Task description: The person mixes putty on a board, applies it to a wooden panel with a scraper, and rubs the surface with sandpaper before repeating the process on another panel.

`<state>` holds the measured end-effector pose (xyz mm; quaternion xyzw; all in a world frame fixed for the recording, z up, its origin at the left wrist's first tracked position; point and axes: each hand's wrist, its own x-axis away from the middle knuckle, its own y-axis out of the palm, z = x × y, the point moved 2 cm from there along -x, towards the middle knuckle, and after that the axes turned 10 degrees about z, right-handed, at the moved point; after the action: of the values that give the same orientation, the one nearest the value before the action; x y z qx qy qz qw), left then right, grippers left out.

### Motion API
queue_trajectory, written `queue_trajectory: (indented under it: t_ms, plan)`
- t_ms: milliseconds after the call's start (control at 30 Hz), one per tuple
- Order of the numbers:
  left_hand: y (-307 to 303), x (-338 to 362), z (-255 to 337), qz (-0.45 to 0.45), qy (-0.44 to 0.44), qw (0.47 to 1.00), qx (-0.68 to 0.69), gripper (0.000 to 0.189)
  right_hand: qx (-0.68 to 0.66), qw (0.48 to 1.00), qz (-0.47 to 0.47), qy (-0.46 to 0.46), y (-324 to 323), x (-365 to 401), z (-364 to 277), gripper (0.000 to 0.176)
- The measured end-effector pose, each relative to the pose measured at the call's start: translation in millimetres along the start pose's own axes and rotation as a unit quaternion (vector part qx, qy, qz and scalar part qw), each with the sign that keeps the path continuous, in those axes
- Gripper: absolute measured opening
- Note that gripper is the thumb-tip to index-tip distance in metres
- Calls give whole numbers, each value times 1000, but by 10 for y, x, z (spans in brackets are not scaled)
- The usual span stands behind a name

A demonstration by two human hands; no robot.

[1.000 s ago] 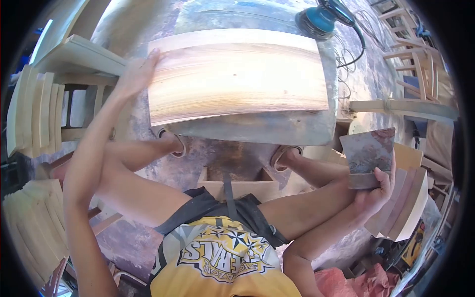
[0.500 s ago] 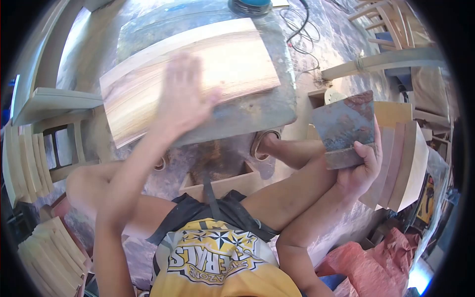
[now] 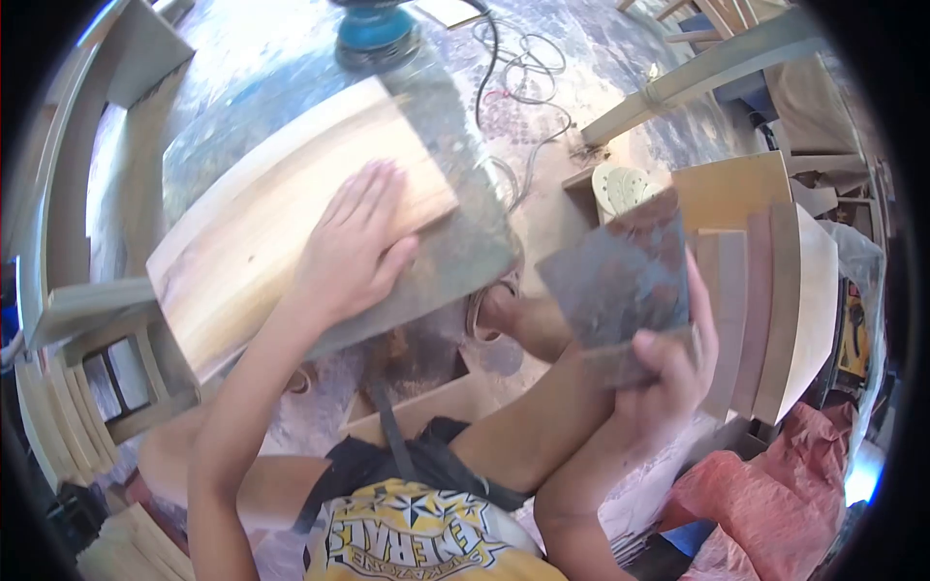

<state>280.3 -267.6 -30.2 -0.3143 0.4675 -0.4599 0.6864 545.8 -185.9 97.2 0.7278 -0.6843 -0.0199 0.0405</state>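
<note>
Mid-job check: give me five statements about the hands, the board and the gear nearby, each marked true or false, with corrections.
1. The left hand lies on the wooden board. True.
2. The right hand is empty. False: it grips a flat scraper.
3. The scraper and the board are apart. True.
4. The blue sander sits on top of the board. False: it stands beyond the board's far edge.
5. The red plastic sheet lies on the person's left. False: it lies on the right.

Woodworking shop: sander (image 3: 374, 31), stacked boards (image 3: 781, 315)
</note>
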Motion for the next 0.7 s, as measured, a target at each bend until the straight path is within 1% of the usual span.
queue_trajectory:
  t_ms: [33,67,100,133,167,200,267,300,333,367,400,433,467,500,567,633,700]
  plan:
    - [-53,18,-28,-18,-16,1000,-3,67,35,999,14,-5,-31,14,-1,88]
    - [-73,-7,-42,-39,-34,999,-5,65,35,999,19,-6,-40,21,-11,88]
    - [-74,-64,-42,-42,-31,999,-4,65,18,1000,19,7,-33,33,-20,86]
    - [-70,-117,-44,-45,-11,998,-44,63,0,1000,19,24,-26,37,-21,83]
    - [-66,-164,-54,-49,9,995,-84,61,4,999,4,31,-43,21,-28,86]
    - [-64,-215,-73,-59,8,995,-84,61,4,999,7,41,-74,-1,-33,86]
    - [-50,-317,-105,-53,0,997,-58,55,42,995,-60,64,-113,-27,-57,88]
    - [-35,-354,-109,-66,1,996,-54,55,78,992,-46,90,-129,-32,-98,89]
    - [-38,-378,-110,-49,-9,998,-49,50,80,991,-37,102,-113,-47,-128,89]
    - [-25,-385,-124,-32,-19,998,-44,46,98,987,-1,127,-105,-66,-144,93]
    - [16,-382,-154,-44,-18,998,-39,46,116,981,33,150,-112,-91,-119,97]
    - [41,-373,-187,-12,-32,999,-23,44,80,986,-6,149,-147,-104,-1,89]
    - [56,-366,-217,22,-47,999,-7,43,80,981,-19,175,-189,-116,20,88]
    - [70,-365,-228,15,-50,999,-5,43,82,973,-34,211,-237,-121,16,86]
    - [63,-373,-219,32,-48,998,-2,42,82,953,-56,286,-341,-120,-27,84]
    - [74,-379,-230,24,-49,998,-5,41,85,926,-82,360,-442,-146,-94,81]
    - [72,-388,-239,18,-50,999,-9,40,86,899,-113,414,-425,-210,-126,78]
